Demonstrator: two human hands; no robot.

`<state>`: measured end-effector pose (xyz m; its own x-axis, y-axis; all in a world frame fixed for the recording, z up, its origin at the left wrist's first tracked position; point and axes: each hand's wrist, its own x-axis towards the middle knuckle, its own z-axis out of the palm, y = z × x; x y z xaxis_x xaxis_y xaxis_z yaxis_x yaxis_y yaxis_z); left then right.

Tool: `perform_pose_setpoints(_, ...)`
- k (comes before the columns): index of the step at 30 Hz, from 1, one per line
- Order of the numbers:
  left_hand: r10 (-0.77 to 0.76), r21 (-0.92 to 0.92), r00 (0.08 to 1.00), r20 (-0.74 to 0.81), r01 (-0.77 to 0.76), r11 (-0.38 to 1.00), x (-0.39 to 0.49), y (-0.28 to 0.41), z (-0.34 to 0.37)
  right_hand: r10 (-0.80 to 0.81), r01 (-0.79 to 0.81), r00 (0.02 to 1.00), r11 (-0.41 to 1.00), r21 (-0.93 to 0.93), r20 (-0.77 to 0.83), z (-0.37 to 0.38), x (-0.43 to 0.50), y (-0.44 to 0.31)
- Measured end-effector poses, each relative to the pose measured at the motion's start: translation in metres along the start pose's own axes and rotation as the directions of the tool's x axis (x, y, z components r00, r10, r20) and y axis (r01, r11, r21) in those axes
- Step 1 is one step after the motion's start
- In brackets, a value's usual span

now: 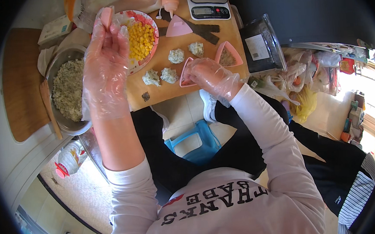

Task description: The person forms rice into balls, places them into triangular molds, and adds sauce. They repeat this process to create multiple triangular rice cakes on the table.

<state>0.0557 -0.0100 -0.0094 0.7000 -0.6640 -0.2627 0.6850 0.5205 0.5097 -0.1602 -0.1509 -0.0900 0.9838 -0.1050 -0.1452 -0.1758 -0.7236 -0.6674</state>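
Observation:
My left hand, in a clear plastic glove, is raised palm up beside a patterned plate of corn kernels and pinches a pink slice of food. Gloved too, my right hand has its fingers inside a pink triangular mold; what they touch there is hidden. A second triangular mold, to its right, contains a rice mixture. Several rice balls lie around the molds. Behind them a pink triangular press rests beside dark seaweed strips.
At the left a steel bowl of seasoned rice has a wooden utensil against its rim. A kitchen scale and a sauce bottle stand at the back. A black package lies right. Another person's leg is at lower right.

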Motion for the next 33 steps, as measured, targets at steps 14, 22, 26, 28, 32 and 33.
perform_pose_setpoints(14,-0.059,-0.092,0.991,0.117,0.07,0.993,0.007,0.008,-0.017,0.039,-0.04,0.999,0.964,-0.262,-0.007,-0.008,0.008,-0.021)
perform_pose_setpoints(22,-0.048,-0.135,0.983,0.176,0.073,0.988,0.006,0.006,-0.014,0.036,-0.076,0.987,0.964,-0.254,-0.159,0.007,0.003,-0.026)
perform_pose_setpoints(26,-0.051,-0.14,0.989,0.138,0.071,0.988,0.007,0.007,-0.015,0.154,-0.164,0.97,0.986,-0.036,-0.186,0.015,-0.004,-0.025)
perform_pose_setpoints(28,-0.042,-0.108,0.994,0.106,0.053,0.993,0.01,0.011,-0.021,0.217,-0.202,0.955,0.975,0.09,-0.202,0.014,-0.007,-0.03)
perform_pose_setpoints(32,-0.049,-0.139,0.988,0.147,0.07,0.988,0.007,0.013,-0.02,0.259,-0.226,0.928,0.963,0.149,-0.267,0.009,-0.015,-0.039)
perform_pose_setpoints(33,-0.047,-0.151,0.983,0.175,0.074,0.986,0.006,0.011,-0.018,0.25,-0.226,0.925,0.967,0.114,-0.286,0.01,-0.019,-0.037)
